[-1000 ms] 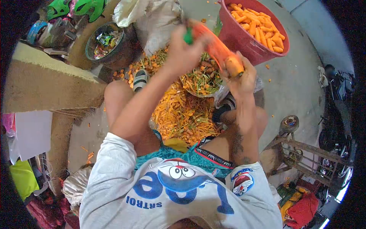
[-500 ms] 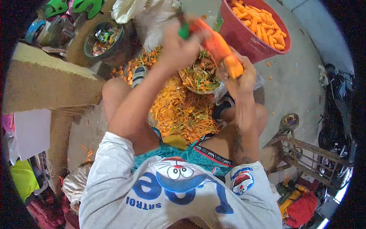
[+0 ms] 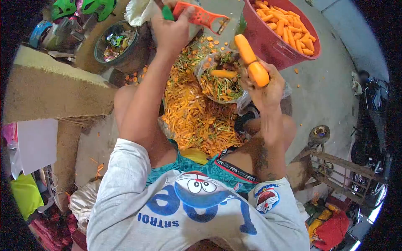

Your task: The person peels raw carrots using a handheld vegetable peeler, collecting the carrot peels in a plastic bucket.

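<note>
My left hand (image 3: 171, 31) is raised at the upper left, closed around an orange-red peeler (image 3: 203, 17) with a slotted body and a blade at its far end. A green piece (image 3: 168, 13) shows between my fingers. My right hand (image 3: 268, 85) grips a peeled carrot (image 3: 246, 49), its thick end toward me and a dark line across its middle. The peeler's blade is apart from the carrot. Below lies a plastic-lined container (image 3: 201, 87) of green-and-orange scraps, with a long orange piece (image 3: 224, 74) on top. A heap of carrot peelings (image 3: 188, 119) spreads between my legs.
A red tub (image 3: 268, 48) full of peeled carrots stands at the upper right. At the upper left are a dark bin (image 3: 100, 46) with wrappers and a white sack (image 3: 138, 12). A concrete block (image 3: 54, 88) flanks my left; a metal-framed rack (image 3: 341, 173) stands right.
My left hand has moved up and left with the peeler, away from the carrot. My right hand still holds the carrot in nearly the same place. The long orange piece now shows in the container.
</note>
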The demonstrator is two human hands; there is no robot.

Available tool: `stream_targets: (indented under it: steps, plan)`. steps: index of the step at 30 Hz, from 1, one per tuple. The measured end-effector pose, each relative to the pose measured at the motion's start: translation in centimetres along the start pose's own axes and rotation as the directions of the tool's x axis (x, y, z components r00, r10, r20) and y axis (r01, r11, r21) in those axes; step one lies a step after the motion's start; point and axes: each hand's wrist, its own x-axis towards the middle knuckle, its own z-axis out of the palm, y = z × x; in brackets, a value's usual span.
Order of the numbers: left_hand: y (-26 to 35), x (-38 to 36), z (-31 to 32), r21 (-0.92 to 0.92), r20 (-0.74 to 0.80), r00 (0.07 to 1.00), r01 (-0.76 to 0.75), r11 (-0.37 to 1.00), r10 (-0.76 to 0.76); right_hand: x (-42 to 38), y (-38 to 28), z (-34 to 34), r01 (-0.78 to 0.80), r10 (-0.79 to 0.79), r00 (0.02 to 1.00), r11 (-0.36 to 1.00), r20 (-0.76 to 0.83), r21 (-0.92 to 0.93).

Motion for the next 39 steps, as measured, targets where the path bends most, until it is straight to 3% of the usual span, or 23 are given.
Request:
stream_targets:
  steps: [1, 2, 3, 6, 7, 9, 10, 13, 16, 18, 19, 21, 22, 24, 25, 26, 27, 28, 30, 34, 36, 37, 39]
  plan:
    - [1.3, -0.9, 1.3, -0.004, -0.056, 0.994, -0.095, 0.996, 0.094, 0.1, -0.2, 0.2, 0.009, -0.009, 1.000, 1.000, 0.004, -0.004]
    - [2.2, -2.8, 2.9, -0.009, -0.054, 0.993, -0.103, 0.995, 0.102, 0.3, -0.3, 0.5, 0.022, -0.031, 0.988, 0.998, -0.150, -0.063]
    - [2.7, -5.4, 4.5, -0.050, 0.018, 0.987, -0.159, 0.986, 0.160, 0.3, -0.1, 0.7, 0.023, -0.058, 0.950, 0.993, -0.306, -0.118]
    - [2.8, -6.4, 5.2, -0.070, 0.145, 0.957, -0.242, 0.968, 0.250, 1.2, 0.5, 4.6, 0.090, -0.185, 0.846, 0.974, -0.500, -0.208]
    - [2.7, -6.4, 4.9, -0.043, 0.207, 0.938, -0.275, 0.961, 0.277, 0.8, 0.7, 4.0, 0.077, -0.173, 0.845, 0.976, -0.506, -0.206]
    - [2.8, -2.8, 2.3, 0.007, 0.132, 0.976, -0.174, 0.985, 0.172, 0.1, 0.7, 2.3, 0.080, -0.130, 0.972, 0.966, -0.194, -0.245]
    - [2.9, -1.4, 1.4, 0.042, 0.061, 0.995, -0.083, 0.996, 0.080, 0.1, 0.6, 2.0, 0.084, -0.133, 0.973, 0.966, -0.189, -0.243]
    - [3.1, -2.3, 1.8, 0.001, -0.054, 0.996, -0.075, 0.997, 0.075, 0.5, 0.0, 2.0, 0.021, -0.053, 0.983, 0.983, -0.174, -0.184]
    - [5.3, -8.9, 5.4, -0.191, 0.149, 0.977, -0.122, 0.974, 0.152, 0.7, 0.0, 3.1, 0.020, -0.065, 0.956, 0.987, -0.286, -0.157]
    - [5.0, -7.8, 5.0, -0.157, 0.145, 0.977, -0.137, 0.978, 0.160, 1.3, 0.4, 6.1, 0.085, -0.175, 0.840, 0.977, -0.514, -0.194]
    - [4.7, -6.9, 4.6, -0.122, 0.143, 0.973, -0.162, 0.979, 0.179, 0.8, 0.6, 5.7, 0.072, -0.163, 0.840, 0.979, -0.518, -0.191]
    - [3.1, -2.6, 1.7, -0.077, 0.080, 0.982, -0.166, 0.983, 0.172, -0.3, 0.3, 4.1, 0.098, -0.160, 0.964, 0.957, -0.215, -0.273]
    - [3.0, -1.3, 0.7, -0.037, 0.026, 0.985, -0.168, 0.985, 0.169, -0.4, 0.2, 2.8, 0.103, -0.163, 0.964, 0.957, -0.212, -0.270]
    - [2.5, -1.4, 0.3, -0.067, -0.011, 0.997, -0.075, 0.995, 0.075, 0.0, -0.3, 0.5, -0.030, 0.027, 0.984, 0.999, 0.177, 0.013]
    - [3.5, -1.4, 0.6, -0.103, -0.054, 0.998, 0.020, 0.994, -0.025, 0.2, -0.5, 0.8, -0.022, 0.020, 0.983, 1.000, 0.183, 0.009]
    - [4.1, -3.0, 1.8, -0.166, -0.022, 0.997, 0.073, 0.983, -0.078, 0.3, -0.5, 1.2, 0.003, -0.005, 1.000, 0.997, -0.028, -0.071]
    - [4.1, -5.3, 3.7, -0.154, 0.021, 0.999, -0.041, 0.987, 0.045, 0.3, -0.2, 1.6, 0.008, -0.044, 0.969, 0.989, -0.242, -0.149]
    - [3.7, -7.0, 5.0, -0.147, 0.064, 0.985, -0.151, 0.977, 0.162, 0.4, 0.2, 2.1, 0.009, -0.046, 0.968, 0.989, -0.248, -0.149]
    - [4.6, -7.6, 5.4, -0.132, 0.122, 0.973, -0.181, 0.975, 0.197, 0.6, 0.9, 3.0, 0.126, -0.233, 0.868, 0.957, -0.438, -0.260]
    - [3.0, -2.4, 1.3, 0.024, 0.153, 0.981, -0.128, 0.991, 0.123, -0.3, 0.1, 3.3, 0.073, -0.115, 0.962, 0.982, -0.248, -0.172]
    - [2.9, -1.3, 0.5, 0.007, 0.061, 0.998, -0.023, 1.000, 0.023, -0.4, -0.1, 1.7, 0.022, -0.022, 1.000, 0.992, 0.001, -0.127]
    - [3.0, -1.0, 0.5, -0.022, -0.037, 0.996, 0.081, 0.996, -0.082, -0.3, -0.2, 1.1, 0.029, -0.028, 1.000, 0.991, 0.007, -0.130]
    - [3.7, -4.3, 3.4, -0.110, 0.008, 1.000, 0.029, 0.994, -0.028, 0.0, -0.5, 0.2, -0.018, 0.014, 0.995, 0.999, 0.100, 0.039]
